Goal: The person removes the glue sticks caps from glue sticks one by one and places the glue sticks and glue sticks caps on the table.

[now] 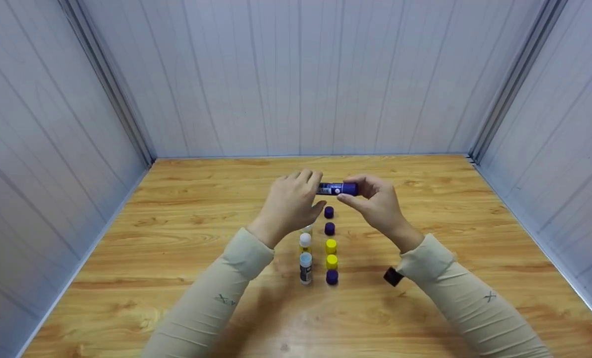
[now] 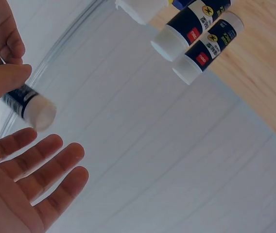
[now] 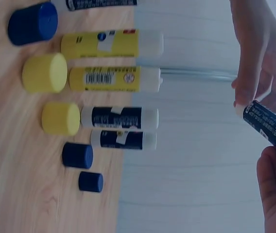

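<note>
My right hand point(image 1: 378, 201) grips a dark blue glue stick point(image 1: 335, 189) by its capped end, thumb below and fingers over the top. The stick lies level above the table, its other end pointing left. My left hand point(image 1: 293, 199) is around that left end, which it hides in the head view. In the left wrist view the four left fingers point(image 2: 62, 167) are straight and spread below the stick's white end. The left thumb crosses over its body. In the right wrist view the white end meets a left fingertip.
Under the hands, uncapped glue sticks point(image 1: 305, 271) stand upright in a row, some yellow and some dark blue with white ends. Beside them on the right runs a row of loose caps, yellow point(image 1: 331, 246) and dark blue point(image 1: 331, 277). Pale panels point(image 1: 296, 79) wall in the wooden table point(image 1: 176, 228).
</note>
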Demonstrator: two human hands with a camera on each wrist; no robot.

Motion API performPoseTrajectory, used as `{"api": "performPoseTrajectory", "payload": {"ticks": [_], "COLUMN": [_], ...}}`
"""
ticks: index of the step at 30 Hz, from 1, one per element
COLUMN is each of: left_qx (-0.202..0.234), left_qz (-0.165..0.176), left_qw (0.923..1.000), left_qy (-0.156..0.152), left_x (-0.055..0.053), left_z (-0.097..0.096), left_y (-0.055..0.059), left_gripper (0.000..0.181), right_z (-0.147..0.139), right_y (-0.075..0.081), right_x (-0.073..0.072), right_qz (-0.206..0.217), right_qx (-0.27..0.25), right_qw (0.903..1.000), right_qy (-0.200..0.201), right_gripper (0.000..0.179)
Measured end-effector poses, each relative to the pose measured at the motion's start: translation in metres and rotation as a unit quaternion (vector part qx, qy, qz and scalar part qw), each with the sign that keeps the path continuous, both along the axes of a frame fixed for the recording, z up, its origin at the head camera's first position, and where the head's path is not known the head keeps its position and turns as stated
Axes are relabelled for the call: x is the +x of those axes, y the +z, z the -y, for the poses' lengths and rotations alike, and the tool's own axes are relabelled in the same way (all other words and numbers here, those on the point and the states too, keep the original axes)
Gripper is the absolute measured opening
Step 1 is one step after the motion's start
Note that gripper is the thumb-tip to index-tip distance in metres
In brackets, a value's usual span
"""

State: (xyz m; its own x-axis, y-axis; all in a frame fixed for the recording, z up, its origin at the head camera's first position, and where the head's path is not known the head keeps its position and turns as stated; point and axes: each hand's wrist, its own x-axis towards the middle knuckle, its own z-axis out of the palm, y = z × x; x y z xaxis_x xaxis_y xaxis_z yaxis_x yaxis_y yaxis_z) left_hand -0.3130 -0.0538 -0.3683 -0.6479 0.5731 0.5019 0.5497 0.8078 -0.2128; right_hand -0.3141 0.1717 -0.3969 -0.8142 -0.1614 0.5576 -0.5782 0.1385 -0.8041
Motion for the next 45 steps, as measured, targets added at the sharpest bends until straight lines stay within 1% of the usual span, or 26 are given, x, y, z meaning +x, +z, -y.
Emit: {"api": "performPoseTrajectory", "payload": {"ticks": [4,8,12,18,22,25,28,32,37,40,45], "left_qx": [-0.010,-0.010,-0.013,-0.013,-0.012,-0.016,-0.023,-0.036,-0.047,-0.049,-0.048], "left_qz": [-0.030,-0.061,-0.086,-0.112,-0.118,-0.117,-0.110,-0.102,-0.100,-0.103,-0.109], "left_qw": [0.9995,0.9981,0.9961,0.9931,0.9923,0.9924,0.9932,0.9936,0.9932,0.9927,0.9922], "left_qy": [0.000,0.003,0.012,0.032,0.036,0.034,0.032,0.035,0.037,0.038,0.037], "left_x": [0.000,0.000,0.000,0.001,0.002,0.003,0.002,0.001,-0.002,-0.003,-0.004], "left_z": [-0.006,-0.010,-0.013,-0.017,-0.017,-0.016,-0.014,-0.011,-0.007,-0.005,-0.003], "left_y": [-0.002,-0.005,-0.006,-0.007,-0.008,-0.008,-0.009,-0.011,-0.014,-0.017,-0.020], "left_gripper": [0.040,0.024,0.020,0.022,0.026,0.026,0.025,0.025,0.025,0.025,0.024], "right_z": [0.005,0.009,0.014,0.017,0.017,0.016,0.014,0.011,0.007,0.006,0.005], "right_y": [0.000,0.002,0.004,0.005,0.004,0.004,0.004,0.003,-0.001,-0.003,-0.006], "right_x": [0.004,0.007,0.011,0.014,0.014,0.014,0.014,0.014,0.011,0.010,0.009], "right_qz": [0.014,0.022,0.030,0.032,0.028,0.023,0.018,0.000,-0.023,-0.027,-0.027], "right_qx": [-0.016,-0.023,-0.027,-0.029,-0.027,-0.015,0.009,0.055,0.099,0.109,0.115], "right_qw": [0.9997,0.9993,0.9988,0.9982,0.9979,0.9979,0.9982,0.9973,0.9943,0.9932,0.9924], "right_qy": [0.012,0.019,0.027,0.041,0.052,0.058,0.057,0.048,0.034,0.029,0.036], "right_gripper": [0.027,0.027,0.027,0.027,0.028,0.029,0.032,0.040,0.042,0.042,0.041]}}
